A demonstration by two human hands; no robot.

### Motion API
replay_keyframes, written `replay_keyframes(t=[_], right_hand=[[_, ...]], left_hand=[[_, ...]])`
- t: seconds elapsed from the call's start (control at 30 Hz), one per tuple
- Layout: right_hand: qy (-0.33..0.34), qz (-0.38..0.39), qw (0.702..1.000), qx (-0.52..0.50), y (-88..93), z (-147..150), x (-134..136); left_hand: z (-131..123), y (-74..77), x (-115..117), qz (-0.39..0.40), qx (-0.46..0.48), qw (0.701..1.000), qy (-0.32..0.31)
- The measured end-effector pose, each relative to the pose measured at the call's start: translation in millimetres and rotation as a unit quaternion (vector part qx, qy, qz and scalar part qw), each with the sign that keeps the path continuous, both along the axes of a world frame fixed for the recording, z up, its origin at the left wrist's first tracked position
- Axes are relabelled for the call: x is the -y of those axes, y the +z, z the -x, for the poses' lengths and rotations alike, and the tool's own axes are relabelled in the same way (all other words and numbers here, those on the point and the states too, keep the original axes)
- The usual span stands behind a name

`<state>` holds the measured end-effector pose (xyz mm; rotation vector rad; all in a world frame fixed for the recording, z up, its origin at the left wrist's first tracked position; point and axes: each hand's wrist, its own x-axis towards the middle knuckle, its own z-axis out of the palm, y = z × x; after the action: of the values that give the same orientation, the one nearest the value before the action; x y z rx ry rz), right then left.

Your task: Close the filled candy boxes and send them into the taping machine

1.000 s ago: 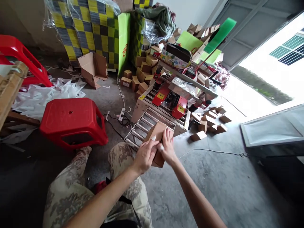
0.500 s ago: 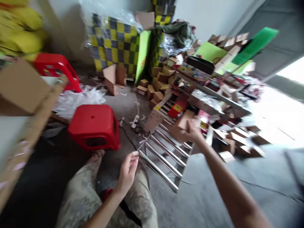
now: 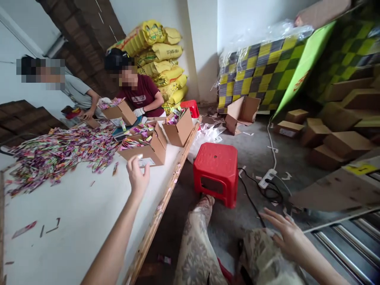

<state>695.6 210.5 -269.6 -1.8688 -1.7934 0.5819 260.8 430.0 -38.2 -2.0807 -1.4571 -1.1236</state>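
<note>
My left hand (image 3: 138, 177) is over the white table, fingers apart and holding nothing. Its fingertips overlap the near side of an open cardboard box (image 3: 158, 148) filled with small colourful packets; I cannot tell whether they touch it. Another filled cardboard box (image 3: 181, 128) stands just behind, by the table edge. My right hand (image 3: 286, 230) is open above my knee, palm down with nothing in it. Beside it, at lower right, are the metal rollers of a conveyor (image 3: 341, 245).
Loose packets (image 3: 71, 152) are heaped on the table (image 3: 80, 221). Two people (image 3: 145, 93) work at its far side, one wearing white gloves. A red stool (image 3: 215, 158) stands by the table. A power strip (image 3: 267, 178) with cables lies on the floor near several cardboard boxes (image 3: 341, 146).
The view has swung left from the conveyor to the table. My right hand has let go of the cardboard box it held over the rollers. My left hand has moved over the table, fingers spread.
</note>
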Motion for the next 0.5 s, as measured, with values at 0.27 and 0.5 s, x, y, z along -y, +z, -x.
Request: replay_keyframes(t=[0.27, 0.5], right_hand=[[0.020, 0.105, 0.982, -0.157, 60.3, 80.1, -0.4], [0.025, 0.170, 0.792, -0.586, 88.4, 223.6, -60.5]], left_hand=[[43.5, 27.7, -112.9, 0.197, -0.135, 0.970, -0.048], [47.7, 49.5, -1.1, 0.119, -0.058, 0.981, -0.139]])
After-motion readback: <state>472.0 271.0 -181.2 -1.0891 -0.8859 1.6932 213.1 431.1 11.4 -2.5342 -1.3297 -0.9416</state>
